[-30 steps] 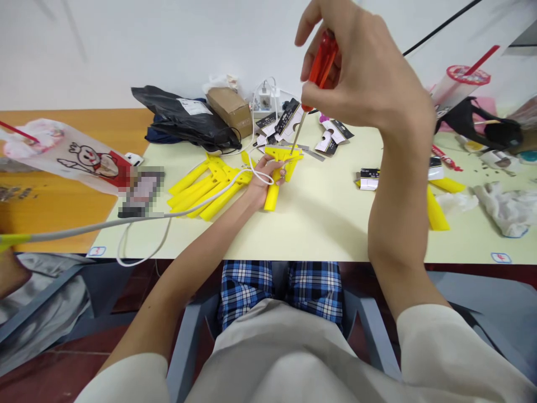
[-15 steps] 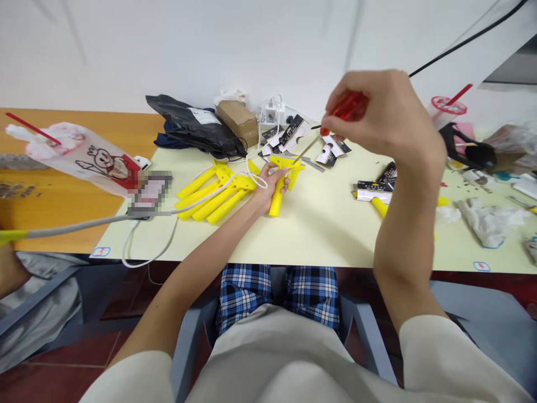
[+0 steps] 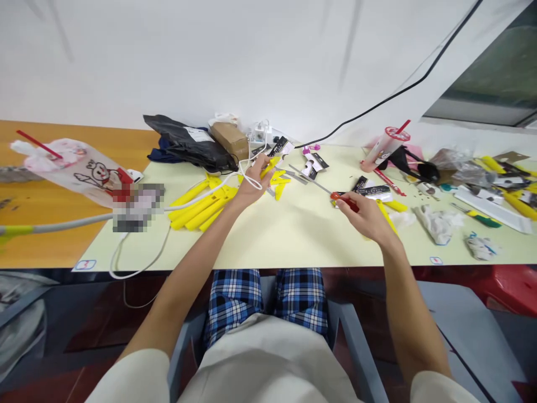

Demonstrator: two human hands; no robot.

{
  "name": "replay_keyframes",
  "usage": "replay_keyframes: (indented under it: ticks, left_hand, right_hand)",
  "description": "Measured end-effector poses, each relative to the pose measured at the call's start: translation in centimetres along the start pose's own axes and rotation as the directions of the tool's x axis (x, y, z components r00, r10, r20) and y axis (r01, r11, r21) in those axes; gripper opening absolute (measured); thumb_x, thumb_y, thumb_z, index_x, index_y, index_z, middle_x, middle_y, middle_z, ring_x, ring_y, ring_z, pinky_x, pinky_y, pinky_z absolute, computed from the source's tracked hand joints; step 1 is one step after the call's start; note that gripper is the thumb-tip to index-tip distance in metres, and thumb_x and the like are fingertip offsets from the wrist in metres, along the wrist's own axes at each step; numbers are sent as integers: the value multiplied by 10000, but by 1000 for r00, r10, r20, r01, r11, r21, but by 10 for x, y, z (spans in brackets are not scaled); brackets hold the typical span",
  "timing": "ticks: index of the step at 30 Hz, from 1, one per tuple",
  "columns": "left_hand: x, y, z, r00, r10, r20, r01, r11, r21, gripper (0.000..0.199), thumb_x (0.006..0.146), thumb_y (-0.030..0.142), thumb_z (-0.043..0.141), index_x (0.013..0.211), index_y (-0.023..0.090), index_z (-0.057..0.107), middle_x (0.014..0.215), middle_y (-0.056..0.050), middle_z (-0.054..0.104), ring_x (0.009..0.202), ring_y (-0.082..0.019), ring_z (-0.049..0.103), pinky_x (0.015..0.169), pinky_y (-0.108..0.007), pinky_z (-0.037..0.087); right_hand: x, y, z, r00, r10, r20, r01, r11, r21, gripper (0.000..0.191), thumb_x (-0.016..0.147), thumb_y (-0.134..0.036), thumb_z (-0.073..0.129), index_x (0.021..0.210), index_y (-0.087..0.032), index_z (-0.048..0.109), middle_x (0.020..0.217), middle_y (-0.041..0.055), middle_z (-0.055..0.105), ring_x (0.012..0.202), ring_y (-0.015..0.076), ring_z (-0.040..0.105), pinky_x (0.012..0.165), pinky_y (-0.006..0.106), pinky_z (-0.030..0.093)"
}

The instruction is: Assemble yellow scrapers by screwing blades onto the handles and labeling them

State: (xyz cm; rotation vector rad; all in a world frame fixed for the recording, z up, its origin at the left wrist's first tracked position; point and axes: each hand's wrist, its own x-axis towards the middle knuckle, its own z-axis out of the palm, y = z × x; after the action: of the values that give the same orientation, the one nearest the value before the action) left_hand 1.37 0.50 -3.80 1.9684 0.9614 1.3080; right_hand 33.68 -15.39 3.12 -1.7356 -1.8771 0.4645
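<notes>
My left hand (image 3: 253, 182) is closed around a yellow plastic scraper handle (image 3: 271, 165), which tilts up from the table; the fingers cover part of it. Beside it lie yellow triangular pieces (image 3: 279, 190) and thin grey metal blades (image 3: 297, 178). A screwdriver with a red handle (image 3: 347, 202) is gripped in my right hand (image 3: 366, 214), low over the table. Its long shaft points up and left, toward the blades. Left of my left hand, several yellow scraper handles (image 3: 201, 210) lie side by side, with a white cable across them.
Behind the hands are a black plastic bag (image 3: 191, 143), a cardboard box (image 3: 230, 140) and black-and-white packaging cards (image 3: 315, 163). A pink drink cup (image 3: 384, 148) stands at right, near crumpled tissue (image 3: 436, 224). A bagged cup (image 3: 94, 173) stands at left.
My right hand has come down with the screwdriver, whose tip has left the scraper. My left hand has raised and tilted the yellow handle. The view has shifted to the right.
</notes>
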Motion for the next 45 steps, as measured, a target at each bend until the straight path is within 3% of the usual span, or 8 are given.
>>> replay_keyframes:
  ticks: [2,5,9,13,23,33,41,45]
  left_hand:
    - [-1,2,-2,991,73,116,-108,939,328,363,1090,292,534,1435,217,619,1522,-154,723,1145,-276,802,955,-405,649]
    - [-12,9,2,953,40,300,-233,729,644,503,1073,145,425,1524,223,634,1747,-146,541,1336,-332,740,1048,-485,629]
    - [-31,12,13,914,45,404,-348,602,718,612,1050,79,387,1568,287,637,1815,-76,447,1391,-332,699,975,-480,658]
    - [-41,3,20,886,113,450,-408,652,639,609,1021,58,444,1501,339,691,1788,-73,490,1299,-332,739,929,-474,674]
    - [-47,-7,32,945,49,322,-141,953,269,330,1030,182,605,1228,338,818,1536,-124,698,1299,-327,755,1035,-425,637]
    - [-53,-2,38,965,3,263,-57,978,198,301,1030,237,667,1271,331,819,1558,-116,698,1222,-291,774,873,-328,620]
    - [-46,0,41,976,12,217,-51,983,175,295,1030,241,679,1300,288,788,1569,-103,715,1424,-301,705,1225,-447,530]
    - [-42,9,39,995,-56,80,54,998,31,300,988,228,755,1284,282,767,1496,-98,760,1417,-294,712,1210,-413,549]
  right_hand:
    - [-3,9,20,997,68,21,-71,953,293,378,1061,-593,650,938,-236,656,725,-6,581,622,171,524,569,316,402]
    - [14,10,54,989,110,103,-151,714,684,517,1011,-724,680,846,-246,571,780,10,601,650,174,589,533,302,476]
    - [66,-5,97,988,126,88,-139,496,857,565,847,-725,885,1007,-231,664,1069,81,758,940,216,750,808,341,652]
    - [109,-15,128,987,100,127,-155,348,925,661,663,-612,1041,832,-243,520,773,-60,588,717,125,614,734,275,617]
    - [110,-1,147,970,222,97,-168,333,928,617,611,-447,1033,838,-254,493,755,-72,528,737,158,627,659,311,627]
    - [110,3,139,968,225,108,-173,295,940,729,540,-528,1099,806,-258,476,746,-58,564,783,181,665,723,341,651]
    - [110,2,142,970,204,135,-185,250,950,711,572,-572,1091,825,-256,507,760,-59,603,751,168,688,719,324,656]
    - [107,-1,140,990,94,108,-127,226,966,706,626,-599,1072,875,-262,504,930,-6,734,942,225,789,837,378,713]
